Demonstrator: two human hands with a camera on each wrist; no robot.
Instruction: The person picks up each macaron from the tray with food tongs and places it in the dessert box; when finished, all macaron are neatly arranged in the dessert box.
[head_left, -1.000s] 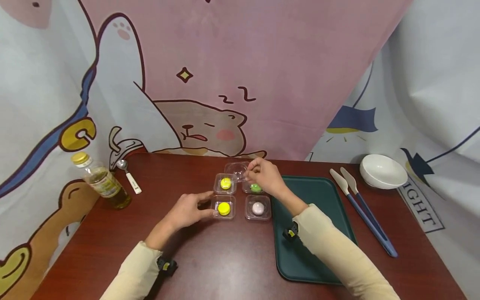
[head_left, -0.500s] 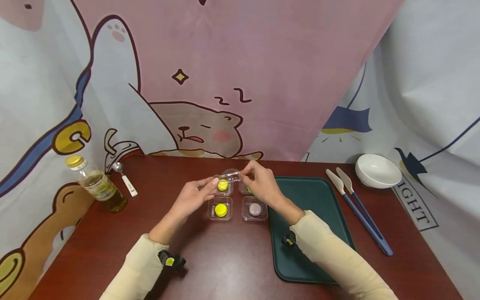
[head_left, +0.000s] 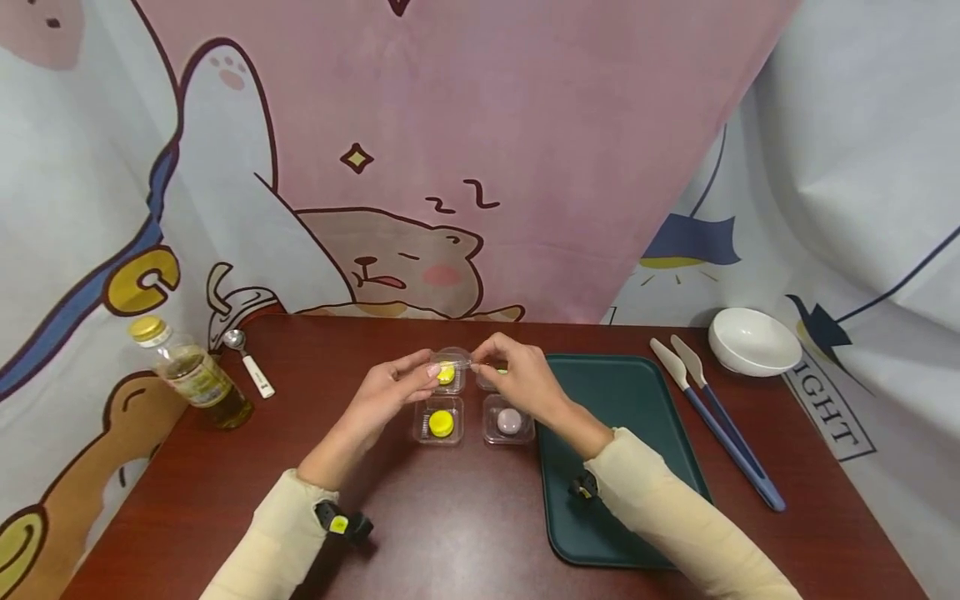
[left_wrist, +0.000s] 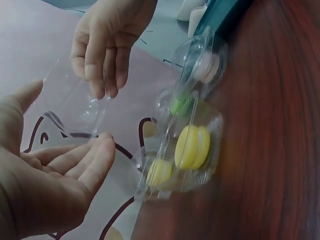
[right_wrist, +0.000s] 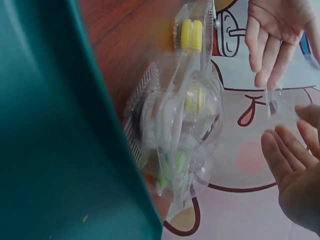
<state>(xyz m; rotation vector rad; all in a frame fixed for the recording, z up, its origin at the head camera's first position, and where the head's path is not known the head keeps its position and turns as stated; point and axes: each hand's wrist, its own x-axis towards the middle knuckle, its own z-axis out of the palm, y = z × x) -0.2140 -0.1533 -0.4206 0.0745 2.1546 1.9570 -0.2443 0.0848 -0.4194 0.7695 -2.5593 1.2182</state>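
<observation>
A clear plastic lid (head_left: 459,360) is held up between both hands above the back left box. My left hand (head_left: 386,396) holds its left side between thumb and fingers. At its right edge, the fingertips of my right hand (head_left: 521,382) pinch it. Below are several small clear plastic boxes, each with a macaron: a yellow macaron (head_left: 441,423) in front left, a pale pinkish macaron (head_left: 509,421) in front right, another yellow macaron (head_left: 446,374) behind. A green macaron (left_wrist: 182,105) at the back right is mostly hidden by my right hand in the head view.
A dark green tray (head_left: 615,533) lies right of the boxes. Beyond it are tongs (head_left: 723,433) with blue handles and a white bowl (head_left: 753,342). An oil bottle (head_left: 197,379) and a measuring spoon (head_left: 251,364) stand and lie at the left on the brown table (head_left: 442,525).
My left hand has left the front left box and risen to the lid, which both hands now hold. The lid has tilted and come down slightly toward the boxes.
</observation>
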